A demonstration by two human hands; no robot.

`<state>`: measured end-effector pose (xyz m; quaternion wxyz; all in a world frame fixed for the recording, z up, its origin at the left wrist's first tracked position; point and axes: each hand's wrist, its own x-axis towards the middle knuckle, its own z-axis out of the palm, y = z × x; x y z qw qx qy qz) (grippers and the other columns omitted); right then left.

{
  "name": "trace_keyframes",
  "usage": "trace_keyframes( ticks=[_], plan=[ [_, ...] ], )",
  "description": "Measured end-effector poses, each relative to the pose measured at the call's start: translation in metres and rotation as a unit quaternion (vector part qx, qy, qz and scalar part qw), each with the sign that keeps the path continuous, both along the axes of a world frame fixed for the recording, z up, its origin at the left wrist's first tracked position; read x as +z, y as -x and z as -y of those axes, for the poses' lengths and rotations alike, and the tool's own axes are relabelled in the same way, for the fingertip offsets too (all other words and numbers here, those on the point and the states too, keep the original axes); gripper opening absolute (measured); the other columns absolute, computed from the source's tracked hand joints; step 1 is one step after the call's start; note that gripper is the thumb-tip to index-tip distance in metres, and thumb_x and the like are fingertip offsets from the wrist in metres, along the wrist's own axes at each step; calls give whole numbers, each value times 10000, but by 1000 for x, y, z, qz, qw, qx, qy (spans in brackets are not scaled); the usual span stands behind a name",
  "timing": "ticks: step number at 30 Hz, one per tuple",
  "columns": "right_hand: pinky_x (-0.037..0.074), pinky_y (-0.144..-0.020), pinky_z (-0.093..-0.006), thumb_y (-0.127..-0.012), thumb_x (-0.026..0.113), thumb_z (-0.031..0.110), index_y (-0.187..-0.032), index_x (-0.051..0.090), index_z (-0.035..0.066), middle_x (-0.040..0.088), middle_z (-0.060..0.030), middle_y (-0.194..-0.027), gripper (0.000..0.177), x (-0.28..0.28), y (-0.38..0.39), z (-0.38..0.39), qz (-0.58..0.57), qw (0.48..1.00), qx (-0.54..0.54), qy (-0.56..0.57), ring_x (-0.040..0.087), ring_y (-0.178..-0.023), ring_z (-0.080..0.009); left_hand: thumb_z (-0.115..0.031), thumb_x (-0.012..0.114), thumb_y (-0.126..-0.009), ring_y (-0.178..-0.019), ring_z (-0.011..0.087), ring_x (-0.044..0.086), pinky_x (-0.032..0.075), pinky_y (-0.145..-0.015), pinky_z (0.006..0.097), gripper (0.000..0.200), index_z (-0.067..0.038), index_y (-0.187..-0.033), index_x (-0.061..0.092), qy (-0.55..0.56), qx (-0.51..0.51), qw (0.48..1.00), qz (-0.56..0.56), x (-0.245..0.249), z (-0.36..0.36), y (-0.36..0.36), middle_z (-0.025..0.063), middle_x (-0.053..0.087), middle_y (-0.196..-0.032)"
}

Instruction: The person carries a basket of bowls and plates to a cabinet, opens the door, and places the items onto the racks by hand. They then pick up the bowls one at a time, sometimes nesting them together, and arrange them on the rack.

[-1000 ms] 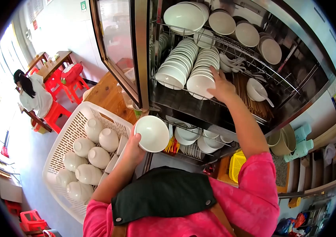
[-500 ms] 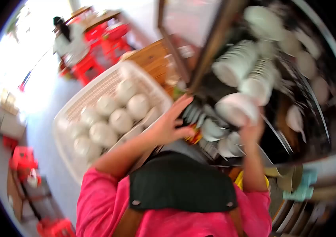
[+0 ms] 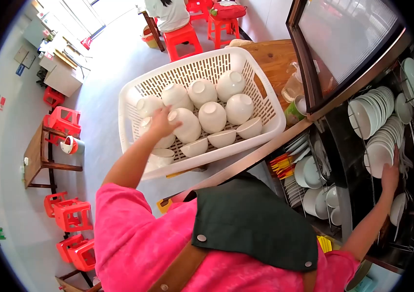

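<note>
Over at the basket [image 3: 277,121], our L hand [image 3: 162,124] is in among upturned bowls [image 3: 212,117], fingers spread & slightly curled beside one white bowl [image 3: 188,129]; no firm hold shows, & we can't tell if the tips touch it. Our R hand [image 3: 390,171] is in the cabinet [image 3: 334,134], at the front bowl [image 3: 376,160] of the nearer stack [image 3: 391,132]; how tight its grip is, we can't tell. Prob. step in hand: settling that bowl against its stack, w/ L hand lining up on another. Next move calls for L fingers round the bowl's curve, then a straight lift w/o knocking neighbours; R hand should let go gently so nothing tips. Edges: basket rim runs all round, & the open glass door [image 3: 346,36] juts out btwn the two spots. Most room's above the basket; R side's tight, w/ a second stack [image 3: 370,111] close by.
</note>
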<state>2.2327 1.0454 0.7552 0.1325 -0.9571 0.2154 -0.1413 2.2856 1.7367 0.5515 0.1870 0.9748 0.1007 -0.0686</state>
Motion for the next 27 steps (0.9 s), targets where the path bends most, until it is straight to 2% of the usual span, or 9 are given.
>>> trace_keyframes(
  ticks=[4,10,15,17,20,23,25,26,27],
  plan=[
    [363,-925,-397,-785,563,162,-1374,169,148,235,-173,-1385,709,-33,16,-5,112,983,34,143,400,-1155,-342,-375,757,-580,-1282,386,160,316,-986,431,903,-197,-1328,284,-101,-51,990,-90,13,49,-2,174,95,-1420],
    [463,-705,-294,-816,591,216,-1297,341,76,289,-176,-1336,559,-18,46,-83,363,920,99,108,501,-983,-253,-327,782,-526,-1172,350,337,367,-946,405,906,-183,-1298,331,-88,-89,991,-53,9,37,-10,164,284,-1315],
    [431,-602,-210,-797,564,72,-1186,451,32,418,-134,-1245,407,-45,40,-152,355,895,266,-47,513,-858,-155,-273,751,-565,-1140,328,390,396,-912,361,819,-158,-1276,360,-95,-77,992,44,26,22,-5,174,370,-1258],
    [421,-589,-192,-793,550,40,-1117,503,34,530,-97,-1091,328,-56,32,-188,273,879,328,-214,509,-777,-113,-251,724,-592,-1123,306,430,393,-913,374,779,-136,-1270,359,228,-7,965,131,38,10,-8,170,383,-1261],
    [447,-621,-193,-807,521,35,-1060,527,19,579,-51,-907,254,-86,7,-256,105,788,369,-481,521,-714,-71,-324,647,-657,-1122,246,452,353,-962,400,731,-100,-1281,341,712,47,699,-46,88,38,2,118,474,-1198],
    [452,-446,-194,-855,512,204,-1185,433,2,539,-96,-1029,395,-76,-13,-317,-112,682,373,-619,577,-695,-106,-365,644,-663,-1150,240,429,318,-993,392,778,-69,-1300,310,777,-51,622,-79,98,97,10,109,405,-1283],
    [449,-431,-203,-832,550,202,-1171,447,-5,595,-97,-898,410,-61,-22,-335,-228,632,332,-662,568,-633,-97,-423,646,-674,-1198,244,375,264,-1015,366,841,-62,-1330,263,727,-173,663,-35,108,134,15,108,357,-1329],
    [431,-406,-220,-822,542,146,-1136,483,-5,604,-79,-816,353,-87,-26,-340,-86,705,314,-630,558,-589,-96,-447,641,-681,-1210,242,360,246,-1019,356,861,-69,-1344,243,671,-262,694,15,119,154,16,111,355,-1331],
    [455,-484,-240,-810,528,95,-1106,512,-4,596,-66,-815,312,-92,-28,-335,33,667,339,-662,572,-637,-116,-444,621,-712,-1211,242,355,239,-1016,352,844,-65,-1353,223,669,-309,675,45,138,167,19,114,352,-1331]
  ],
)
